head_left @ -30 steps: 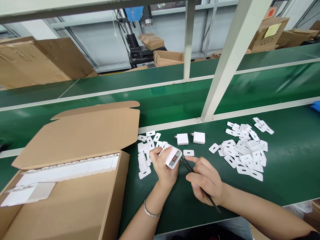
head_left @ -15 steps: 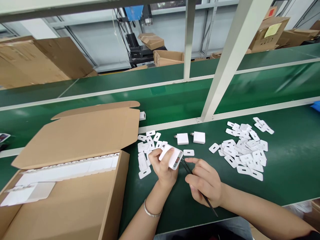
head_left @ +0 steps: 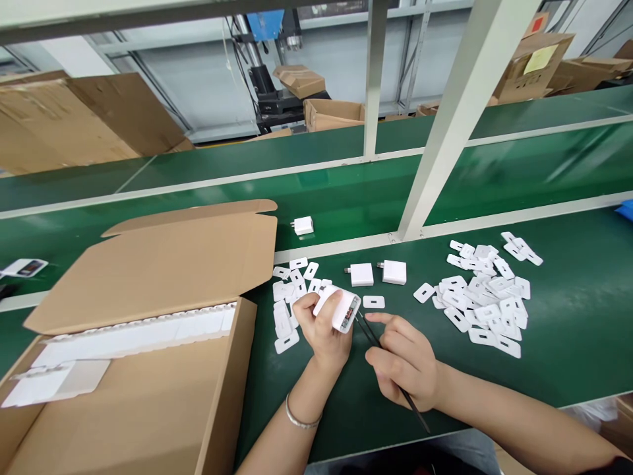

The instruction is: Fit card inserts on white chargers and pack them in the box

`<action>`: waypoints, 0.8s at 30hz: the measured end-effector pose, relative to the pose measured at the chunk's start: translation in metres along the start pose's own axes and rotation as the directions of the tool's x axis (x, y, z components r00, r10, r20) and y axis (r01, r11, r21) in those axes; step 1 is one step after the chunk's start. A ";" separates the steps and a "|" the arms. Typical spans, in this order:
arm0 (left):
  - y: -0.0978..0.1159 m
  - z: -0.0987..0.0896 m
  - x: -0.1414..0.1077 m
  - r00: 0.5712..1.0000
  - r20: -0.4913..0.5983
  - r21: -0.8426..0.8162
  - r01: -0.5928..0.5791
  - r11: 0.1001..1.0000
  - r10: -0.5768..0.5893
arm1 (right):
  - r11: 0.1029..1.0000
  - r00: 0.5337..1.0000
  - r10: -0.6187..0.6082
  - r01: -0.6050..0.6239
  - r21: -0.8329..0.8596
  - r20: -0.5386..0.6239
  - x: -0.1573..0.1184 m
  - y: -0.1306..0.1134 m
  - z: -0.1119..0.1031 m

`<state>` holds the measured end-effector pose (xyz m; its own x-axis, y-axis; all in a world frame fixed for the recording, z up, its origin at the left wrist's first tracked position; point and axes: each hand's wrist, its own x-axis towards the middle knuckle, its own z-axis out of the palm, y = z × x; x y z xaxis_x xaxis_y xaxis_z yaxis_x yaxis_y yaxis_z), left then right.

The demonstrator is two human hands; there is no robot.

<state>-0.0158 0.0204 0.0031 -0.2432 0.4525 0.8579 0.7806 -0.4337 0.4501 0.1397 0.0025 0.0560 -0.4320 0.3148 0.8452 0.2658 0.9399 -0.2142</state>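
Left hand [head_left: 322, 335]: wrapped around one white charger housing [head_left: 347, 301], lifted above the green surface [head_left: 568, 330], its open end tilted to the right with inner parts showing. Right hand [head_left: 408, 363]: gripping black tweezers [head_left: 370, 332], tips at that open end, contact unclear. Beyond the hands: two white chargers [head_left: 361, 274] side by side, plugs pointing left; one slotted white plate [head_left: 373, 302] just nearer. Further plates: left pile [head_left: 281, 321], larger right pile [head_left: 487, 313]. Far left: opened cardboard box [head_left: 227, 382], white pieces inside
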 end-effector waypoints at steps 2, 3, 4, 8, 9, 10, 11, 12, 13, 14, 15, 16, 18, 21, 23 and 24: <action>0.001 0.000 0.000 1.000 -0.004 -0.005 -0.001 1.000 0.001 | 1.000 1.000 -0.001 0.001 -0.004 0.002 0.000 0.000 0.000; 0.001 0.000 0.001 1.000 -0.005 -0.009 0.001 1.000 -0.001 | 1.000 1.000 0.001 -0.001 -0.004 0.002 0.000 0.000 0.000; 0.001 0.000 0.001 1.000 -0.003 -0.016 0.004 1.000 -0.004 | 1.000 1.000 0.006 -0.006 -0.004 0.000 0.001 0.000 0.000; 0.001 -0.001 0.002 0.999 0.033 -0.041 0.027 0.999 -0.025 | 0.999 0.999 0.042 -0.042 -0.001 -0.018 0.002 0.002 -0.001; 0.001 -0.001 0.001 0.999 0.041 -0.044 0.028 0.999 -0.026 | 0.999 0.999 0.049 -0.049 0.006 -0.021 0.002 0.003 -0.001; 0.001 -0.001 0.001 0.999 0.047 -0.045 0.024 0.999 -0.022 | 0.998 0.998 0.053 -0.053 0.015 -0.021 0.002 0.004 0.000; 0.001 -0.001 0.000 0.999 0.048 -0.045 0.016 0.999 -0.014 | 0.998 0.998 0.056 -0.055 0.024 -0.022 0.002 0.005 0.000; 0.000 -0.001 -0.001 0.999 0.048 -0.045 0.006 0.999 -0.004 | 0.998 0.998 0.060 -0.059 0.035 -0.016 0.002 0.006 0.001; -0.001 -0.001 -0.002 0.999 0.050 -0.044 -0.005 0.999 0.007 | 0.997 0.998 0.068 -0.067 0.046 -0.008 0.002 0.007 0.002; -0.001 0.000 -0.002 0.998 0.052 -0.042 -0.015 0.999 0.017 | 0.995 0.997 0.083 -0.082 0.056 0.001 0.002 0.008 0.002; -0.002 0.000 -0.003 0.998 0.056 -0.039 -0.021 0.999 0.023 | 0.993 0.994 0.105 -0.105 0.062 0.011 0.002 0.009 0.002; -0.003 0.000 -0.003 0.998 0.064 -0.038 -0.022 0.999 0.024 | 0.989 0.991 0.130 -0.131 0.067 0.023 0.003 0.010 0.001; -0.004 0.001 -0.002 0.995 0.102 -0.045 -0.005 0.999 0.010 | 0.982 0.985 0.171 -0.172 0.081 0.024 0.004 0.012 -0.001; -0.005 0.003 0.000 0.982 0.151 -0.074 0.122 0.990 -0.109 | 0.976 0.980 0.193 -0.186 0.109 -0.054 0.004 0.019 -0.005; -0.007 0.005 0.002 0.948 0.167 -0.109 0.292 0.950 -0.272 | 0.974 0.974 0.221 -0.218 0.056 -0.051 0.002 0.025 -0.004; -0.008 0.006 0.002 0.913 0.170 -0.145 0.394 0.907 -0.370 | 0.970 0.970 0.241 -0.241 -0.009 0.003 0.000 0.029 -0.002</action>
<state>-0.0197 0.0294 -0.0002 -0.4126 0.7064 0.5751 0.5287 -0.3284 0.7827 0.1491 0.0295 0.0504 -0.3576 0.5326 0.7671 0.3701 0.8350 -0.4072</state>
